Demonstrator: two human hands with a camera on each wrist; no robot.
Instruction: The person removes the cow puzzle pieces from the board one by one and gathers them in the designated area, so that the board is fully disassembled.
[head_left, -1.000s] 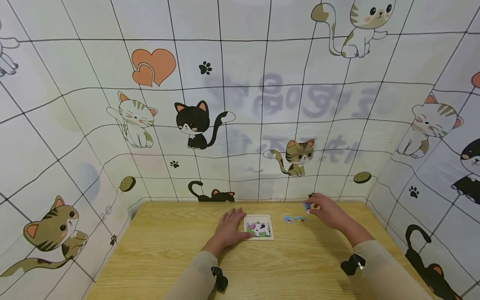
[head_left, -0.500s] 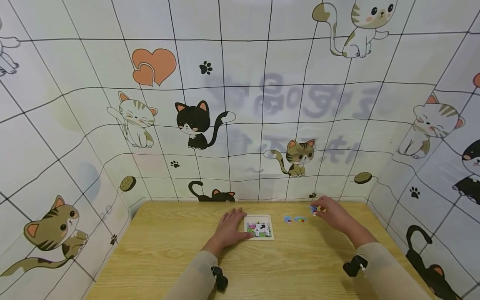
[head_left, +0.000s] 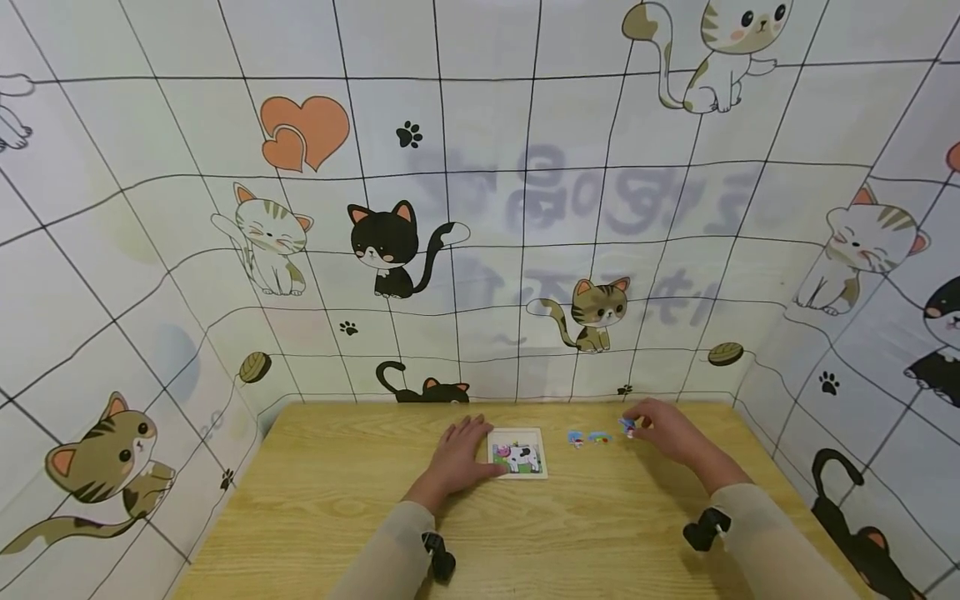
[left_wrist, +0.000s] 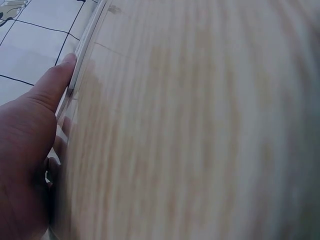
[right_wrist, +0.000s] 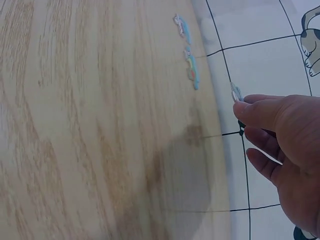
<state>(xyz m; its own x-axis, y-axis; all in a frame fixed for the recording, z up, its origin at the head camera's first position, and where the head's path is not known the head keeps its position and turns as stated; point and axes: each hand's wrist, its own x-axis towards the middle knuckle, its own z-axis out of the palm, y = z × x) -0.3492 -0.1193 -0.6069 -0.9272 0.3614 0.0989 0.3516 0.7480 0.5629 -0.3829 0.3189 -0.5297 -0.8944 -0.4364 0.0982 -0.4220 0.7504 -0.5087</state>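
Note:
My left hand (head_left: 455, 461) rests on the table at the left side of a small framed puzzle board (head_left: 543, 454), fingers fairly straight and the thumb along its lower-left corner. A cow picture fills the lower part of the board; its upper part is pale. In the left wrist view the thumb (left_wrist: 50, 85) lies against the board's edge. My right hand (head_left: 669, 432) pinches a small blue puzzle piece (head_left: 627, 427) between thumb and index finger, raised off the table in the right wrist view. Two more colourful pieces (head_left: 575, 438) (head_left: 599, 437) lie between the board and this hand.
The wooden table (head_left: 525, 542) meets a cat-printed tile-pattern cloth (head_left: 487, 333) along its back edge. Similar cloth rises at both sides. Each sleeve carries a black wrist camera (head_left: 705, 529).
My right hand has moved slightly right with the puzzle piece, away from the two pieces lying on the table, then a little lower. The left hand and the board have stayed put.

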